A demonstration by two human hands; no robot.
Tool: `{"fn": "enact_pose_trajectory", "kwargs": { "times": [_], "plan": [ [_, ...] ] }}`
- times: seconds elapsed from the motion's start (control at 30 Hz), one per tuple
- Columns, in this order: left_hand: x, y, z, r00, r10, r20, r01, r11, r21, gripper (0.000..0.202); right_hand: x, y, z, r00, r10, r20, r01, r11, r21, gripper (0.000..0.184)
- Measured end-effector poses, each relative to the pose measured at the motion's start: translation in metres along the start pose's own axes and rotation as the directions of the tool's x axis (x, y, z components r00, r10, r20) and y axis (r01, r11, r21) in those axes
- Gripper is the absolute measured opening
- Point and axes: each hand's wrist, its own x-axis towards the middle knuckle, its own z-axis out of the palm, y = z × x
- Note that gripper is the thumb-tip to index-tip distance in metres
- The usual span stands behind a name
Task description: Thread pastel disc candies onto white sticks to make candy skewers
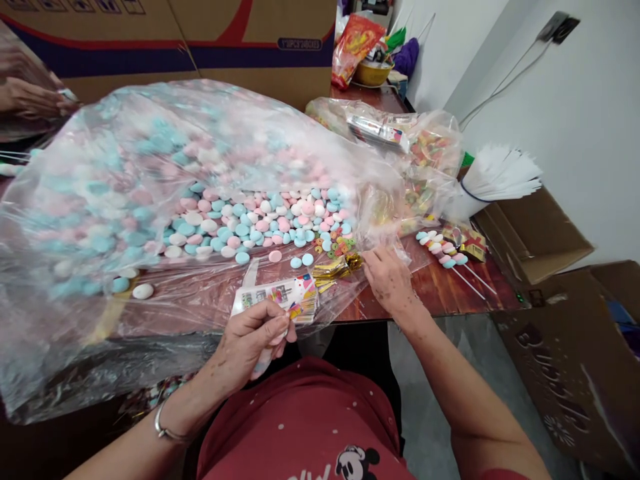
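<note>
My left hand [250,343] is closed near my lap, pinching a clear printed packet [280,300] that has pastel candies inside it. My right hand [389,279] rests on the table edge with its fingers curled at a small pile of gold twist ties [334,268]; what its fingertips hold is hidden. In front of both hands lies a big clear plastic bag [100,200] full of pink, blue and white round candies [260,223], its mouth open toward me. Small coloured ring candies [339,245] lie by the ties.
Finished candy sticks [445,253] lie to the right on the wooden table [440,290]. A bundle of white sticks [495,177], bags of wrapped sweets [415,160] and cardboard boxes [535,233] surround them. Another person's hand [30,97] shows at far left.
</note>
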Motion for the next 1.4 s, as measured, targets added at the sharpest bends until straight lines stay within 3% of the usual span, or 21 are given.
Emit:
{"fn": "enact_pose_trajectory", "kwargs": {
  "times": [0.23,0.4,0.5,0.6,0.67,0.77,0.83,0.93,1.07,1.23,1.3,1.4],
  "plan": [
    [-0.001,-0.017,-0.006,0.999,-0.043,0.017,0.044,0.997,-0.069,0.034,-0.003,0.009,-0.004,1.000,-0.006,-0.013,0.007,0.998,0.068,0.026],
    [0.001,-0.014,0.000,0.998,-0.056,0.022,0.060,0.980,-0.191,0.033,-0.004,0.016,-0.013,0.986,0.053,-0.156,-0.029,0.988,0.154,0.022],
    [0.002,-0.010,0.005,0.998,-0.049,0.041,0.059,0.958,-0.281,0.032,-0.003,0.018,-0.019,0.955,0.137,-0.263,-0.092,0.980,0.176,0.022],
    [0.003,-0.007,0.011,0.997,-0.011,0.071,0.035,0.935,-0.354,0.031,-0.003,0.013,-0.023,0.883,0.278,-0.378,-0.173,0.942,0.288,0.019],
    [0.006,-0.007,0.017,0.994,0.034,0.101,0.006,0.927,-0.375,0.030,-0.005,0.001,-0.024,0.819,0.440,-0.368,-0.222,0.835,0.503,0.016],
    [0.011,-0.004,0.031,0.981,0.100,0.168,-0.031,0.928,-0.371,0.030,-0.010,-0.031,-0.020,0.783,0.614,-0.100,-0.269,0.480,0.835,0.015],
    [0.016,-0.001,0.039,0.971,0.124,0.205,-0.044,0.934,-0.355,0.031,-0.014,-0.056,-0.019,0.801,0.593,0.077,-0.289,0.270,0.918,0.017],
    [0.023,0.004,0.044,0.970,0.125,0.208,-0.058,0.951,-0.304,0.031,-0.017,-0.083,-0.021,0.829,0.520,0.205,-0.315,0.132,0.940,0.018],
    [0.027,0.006,0.041,0.985,0.102,0.138,-0.065,0.966,-0.252,0.034,-0.019,-0.096,-0.026,0.852,0.461,0.249,-0.336,0.116,0.935,0.017],
    [0.027,0.004,0.037,0.993,0.104,0.063,-0.086,0.966,-0.244,0.036,-0.021,-0.095,-0.023,0.877,0.391,0.280,-0.359,0.146,0.922,0.019],
    [0.027,0.004,0.036,0.993,0.109,0.047,-0.094,0.963,-0.252,0.034,-0.022,-0.094,-0.022,0.913,0.328,0.243,-0.326,0.227,0.918,0.018],
    [0.028,0.008,0.036,0.996,0.089,0.000,-0.086,0.965,-0.250,0.033,-0.023,-0.093,-0.022,0.963,0.265,0.051,-0.168,0.441,0.881,0.016]
  ]
}}
